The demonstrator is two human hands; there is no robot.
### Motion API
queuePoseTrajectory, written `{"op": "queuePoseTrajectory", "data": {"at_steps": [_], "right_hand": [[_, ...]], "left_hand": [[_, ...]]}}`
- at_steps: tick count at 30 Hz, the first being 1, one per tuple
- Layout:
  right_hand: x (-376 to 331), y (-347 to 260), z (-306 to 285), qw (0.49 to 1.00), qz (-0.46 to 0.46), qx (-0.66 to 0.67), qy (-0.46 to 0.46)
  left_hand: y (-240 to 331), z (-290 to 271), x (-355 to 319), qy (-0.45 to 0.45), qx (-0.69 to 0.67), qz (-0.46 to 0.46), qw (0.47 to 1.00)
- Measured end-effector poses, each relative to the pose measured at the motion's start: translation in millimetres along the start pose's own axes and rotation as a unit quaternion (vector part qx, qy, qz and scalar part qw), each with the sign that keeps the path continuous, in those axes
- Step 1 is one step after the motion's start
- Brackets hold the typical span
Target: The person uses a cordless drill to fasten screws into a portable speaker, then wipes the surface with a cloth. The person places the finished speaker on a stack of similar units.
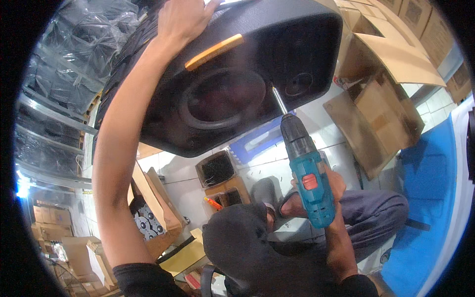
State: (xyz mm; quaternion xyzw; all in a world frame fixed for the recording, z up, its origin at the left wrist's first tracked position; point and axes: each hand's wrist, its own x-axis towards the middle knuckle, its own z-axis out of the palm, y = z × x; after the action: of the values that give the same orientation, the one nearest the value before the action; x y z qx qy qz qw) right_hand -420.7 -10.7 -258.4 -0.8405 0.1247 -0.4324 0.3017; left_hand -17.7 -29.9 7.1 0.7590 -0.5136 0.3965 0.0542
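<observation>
A large black speaker cabinet [302,34] lies tilted before me, with a big round opening [222,96], a smaller ring-shaped recess [300,84] and a yellow-orange bar [213,52] on its face. On its upper side rests my left hand [183,20], thumb stretched out; the other fingers are partly cut off by the picture's top edge. My right hand [334,183] is wrapped round the grip of a teal and black cordless drill [309,178]. The drill points up and away, its long bit's tip close to the cabinet face between the two openings; contact cannot be made out.
Opened cardboard boxes [376,121] stand at the right, beside a blue surface [428,198]. Below the cabinet are a small box with dark contents [216,168] and an orange-handled tool [213,203]. Plastic-wrapped goods [94,39] are stacked at the far left. My legs are folded at the right.
</observation>
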Motion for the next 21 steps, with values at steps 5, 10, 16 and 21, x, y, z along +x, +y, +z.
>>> {"op": "queuePoseTrajectory", "data": {"at_steps": [5,10,16,21], "right_hand": [[-7,3,6,0.998,0.051,-0.015,0.016],[-4,0,-1,1.0,0.013,-0.011,-0.008],[5,-3,-5,1.0,-0.006,0.025,-0.013],[8,-3,-7,1.0,-0.024,-0.012,0.012]], "left_hand": [[4,-2,0,0.003,-0.051,-0.026,0.998],[3,-4,-3,-0.006,-0.072,-0.034,0.997],[3,-2,-2,0.016,-0.065,-0.008,0.998],[3,-5,-3,0.011,-0.078,-0.014,0.997]]}}
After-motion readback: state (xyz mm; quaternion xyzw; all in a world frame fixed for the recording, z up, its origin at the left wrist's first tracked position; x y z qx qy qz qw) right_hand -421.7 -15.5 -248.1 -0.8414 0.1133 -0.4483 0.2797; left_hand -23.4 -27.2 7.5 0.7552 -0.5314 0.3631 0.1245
